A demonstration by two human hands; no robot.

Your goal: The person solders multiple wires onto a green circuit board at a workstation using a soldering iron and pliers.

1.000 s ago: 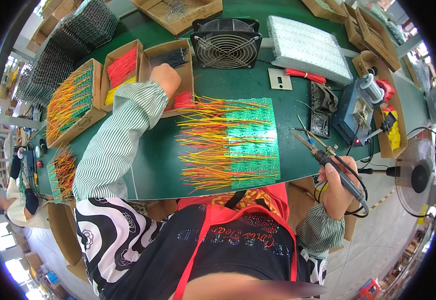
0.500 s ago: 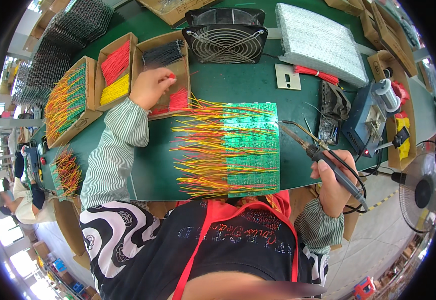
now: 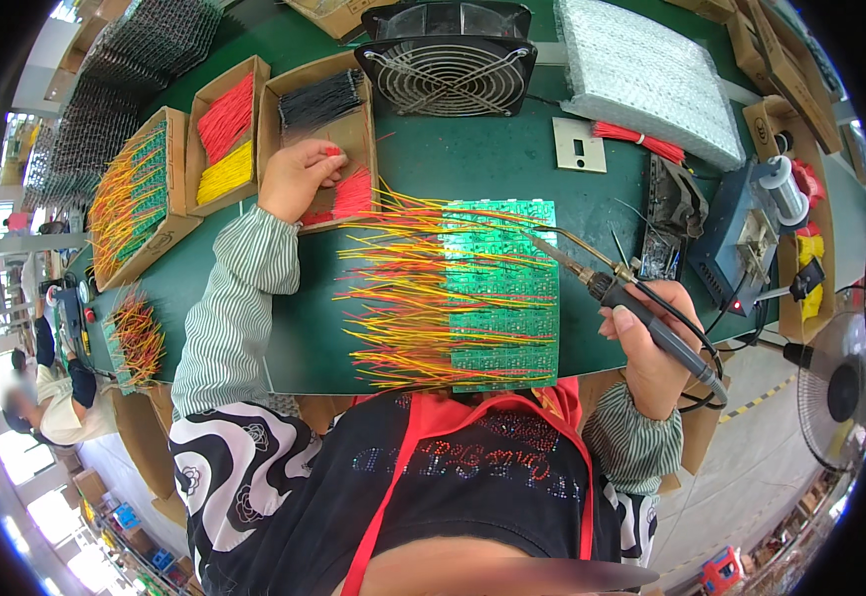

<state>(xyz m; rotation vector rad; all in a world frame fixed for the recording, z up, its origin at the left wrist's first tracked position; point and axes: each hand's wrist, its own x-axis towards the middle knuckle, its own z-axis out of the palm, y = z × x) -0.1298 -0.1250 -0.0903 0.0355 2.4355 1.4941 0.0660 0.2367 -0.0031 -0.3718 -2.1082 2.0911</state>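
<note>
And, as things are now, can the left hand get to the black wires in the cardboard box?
Probably yes. The left hand is over the same cardboard box, and the black wires lie uncovered just beyond it, with no obstacle visible in between.

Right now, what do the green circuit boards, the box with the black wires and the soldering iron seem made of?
Circuit boards: probably rigid laminate, glossy, since light glints off the green surface.
Box: apparently cardboard, matte, judging by its plain brown, thin walls.
Soldering iron: smooth dark grey handle, likely plastic; the slim barrel looks like bare metal, discoloured brownish.
</note>
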